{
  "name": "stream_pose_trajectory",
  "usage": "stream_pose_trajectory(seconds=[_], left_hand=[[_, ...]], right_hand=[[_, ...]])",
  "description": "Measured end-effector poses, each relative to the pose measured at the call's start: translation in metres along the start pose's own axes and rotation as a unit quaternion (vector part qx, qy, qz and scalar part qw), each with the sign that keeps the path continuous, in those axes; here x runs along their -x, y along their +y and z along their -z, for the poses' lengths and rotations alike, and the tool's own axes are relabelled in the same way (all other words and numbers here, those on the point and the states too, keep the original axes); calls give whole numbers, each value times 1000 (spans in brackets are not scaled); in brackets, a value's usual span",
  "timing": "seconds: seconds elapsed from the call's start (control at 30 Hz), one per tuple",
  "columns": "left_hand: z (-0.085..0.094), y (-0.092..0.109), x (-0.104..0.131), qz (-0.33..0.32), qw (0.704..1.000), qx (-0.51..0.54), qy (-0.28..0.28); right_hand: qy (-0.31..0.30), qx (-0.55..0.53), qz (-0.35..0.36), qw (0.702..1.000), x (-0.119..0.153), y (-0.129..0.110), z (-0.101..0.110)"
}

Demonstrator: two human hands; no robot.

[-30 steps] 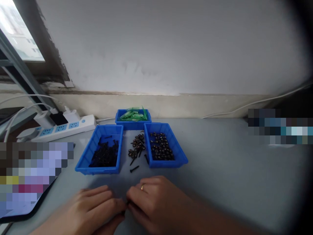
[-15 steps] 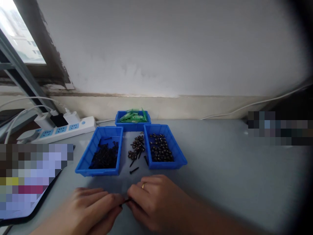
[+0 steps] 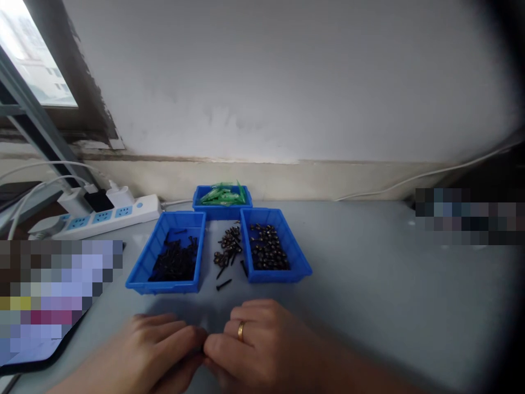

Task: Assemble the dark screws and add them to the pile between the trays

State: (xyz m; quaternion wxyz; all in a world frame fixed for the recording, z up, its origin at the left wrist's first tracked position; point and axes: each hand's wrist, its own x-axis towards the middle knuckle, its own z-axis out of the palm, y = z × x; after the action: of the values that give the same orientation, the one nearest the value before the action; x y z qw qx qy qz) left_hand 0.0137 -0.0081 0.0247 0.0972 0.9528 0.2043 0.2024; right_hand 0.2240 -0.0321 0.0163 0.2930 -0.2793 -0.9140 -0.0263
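Observation:
My left hand (image 3: 162, 350) and my right hand (image 3: 256, 345) meet fingertip to fingertip at the bottom centre. Both are closed in a pinch, and a small dark item between them is almost wholly hidden. Beyond my left hand is a blue tray (image 3: 141, 265) of black screws (image 3: 176, 260). Another blue tray (image 3: 297, 257), farther right, holds dark metallic pieces (image 3: 270, 249) in rows. Between these trays lies a loose pile of screws with metallic parts (image 3: 228, 246). One black screw (image 3: 223, 284) lies alone just beyond my hands.
A smaller blue tray (image 3: 223, 209) with green pieces (image 3: 223, 195) stands at the back, near the wall. On the left are a white power strip (image 3: 110, 219) with plugs and cables, and a blurred-out screen device (image 3: 53, 306). A white cable (image 3: 410, 179) runs along the right.
My right hand has shifted slightly left and now touches my left fingers. The thin dark item visible between them before is now covered.

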Motion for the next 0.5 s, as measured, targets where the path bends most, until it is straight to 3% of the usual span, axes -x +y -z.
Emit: stream_pose_trajectory(seconds=[0.13, 0.5], left_hand=[[4, 1, -2, 1, 1000, 7, -20], [-1, -3, 9, 58, 998, -15, 32]], right_hand=[[8, -8, 11, 1000, 0, 1, 1], [-61, 13, -28, 998, 2, 7, 1]])
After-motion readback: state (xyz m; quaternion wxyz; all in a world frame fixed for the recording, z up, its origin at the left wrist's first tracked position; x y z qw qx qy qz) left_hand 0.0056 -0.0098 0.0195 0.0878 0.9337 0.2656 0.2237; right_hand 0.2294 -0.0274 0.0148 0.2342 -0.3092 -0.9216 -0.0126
